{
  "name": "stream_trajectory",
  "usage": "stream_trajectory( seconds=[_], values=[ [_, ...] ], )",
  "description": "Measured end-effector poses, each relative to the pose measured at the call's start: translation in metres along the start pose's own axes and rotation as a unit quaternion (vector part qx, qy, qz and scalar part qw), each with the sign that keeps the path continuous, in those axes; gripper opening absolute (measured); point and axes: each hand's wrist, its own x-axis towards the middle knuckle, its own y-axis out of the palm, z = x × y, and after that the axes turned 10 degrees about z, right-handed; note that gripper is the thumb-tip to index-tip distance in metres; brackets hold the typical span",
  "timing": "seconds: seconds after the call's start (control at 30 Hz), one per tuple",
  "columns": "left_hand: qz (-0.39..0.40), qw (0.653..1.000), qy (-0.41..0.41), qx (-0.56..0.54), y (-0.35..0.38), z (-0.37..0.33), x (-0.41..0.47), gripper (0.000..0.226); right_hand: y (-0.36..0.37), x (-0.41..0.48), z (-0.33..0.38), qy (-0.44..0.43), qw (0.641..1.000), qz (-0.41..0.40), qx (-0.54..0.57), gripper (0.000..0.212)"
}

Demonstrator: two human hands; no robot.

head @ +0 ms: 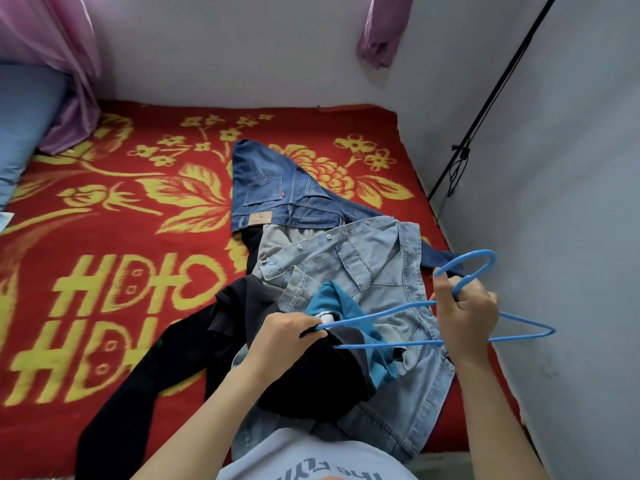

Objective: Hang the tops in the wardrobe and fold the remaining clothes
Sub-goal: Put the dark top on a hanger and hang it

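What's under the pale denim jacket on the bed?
Grey cloth and black cloth poke out from under the jacket at its far-left edge, dark blue cloth at its right. Their extent beneath, and anything else there, is covered.

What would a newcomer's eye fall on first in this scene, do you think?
The bright blue hanger at centre right, gripped below its hook by the right hand, while the left hand holds a dark top at its end. Beneath lies a red blanket with yellow flowers.
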Motion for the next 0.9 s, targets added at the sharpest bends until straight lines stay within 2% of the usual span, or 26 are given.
stream_trajectory(
  seconds=[0.1,0.2,0.33,0.43,0.53,0.63,0.7,0.73,0.8,0.9],
  values=[
    [0.007,1.0,0.029,0.002,-0.008,-0.01,0.011,0.011,0.011,-0.012,0.016,0.041,0.999,-0.022,0.017,0.06],
    [0.021,0.999,0.044,0.003,-0.007,-0.023,0.018,0.014,0.024,-0.032,0.03,0.07,0.997,-0.006,0.025,0.063],
    [0.063,0.998,0.021,-0.022,0.004,-0.04,0.024,0.033,0.043,-0.06,0.05,0.023,0.998,0.046,0.021,0.064],
    [0.065,0.997,-0.011,-0.044,0.003,-0.041,0.033,0.033,0.044,-0.048,0.052,0.043,0.988,0.111,0.103,0.075],
    [0.039,0.998,-0.034,-0.043,-0.005,-0.034,0.037,0.017,0.034,-0.034,0.051,0.0,0.978,0.105,0.178,0.058],
    [-0.011,0.997,-0.074,-0.036,-0.024,-0.021,0.039,0.012,0.028,-0.036,0.049,-0.072,0.988,0.017,0.136,0.032],
    [-0.038,0.995,-0.083,-0.039,-0.037,-0.014,0.041,0.01,0.03,-0.044,0.039,-0.075,0.985,-0.01,0.156,0.024],
    [-0.05,0.994,-0.086,-0.041,-0.042,-0.013,0.042,0.01,0.032,-0.048,0.034,-0.049,0.982,0.016,0.181,0.024],
    [-0.074,0.991,-0.099,-0.047,-0.05,-0.012,0.044,0.016,0.04,-0.057,0.026,0.0,0.966,0.128,0.224,0.021],
    [-0.085,0.989,-0.106,-0.062,-0.057,-0.015,0.045,0.019,0.056,-0.072,0.018,-0.015,0.935,0.299,0.192,0.007]
  ],
)
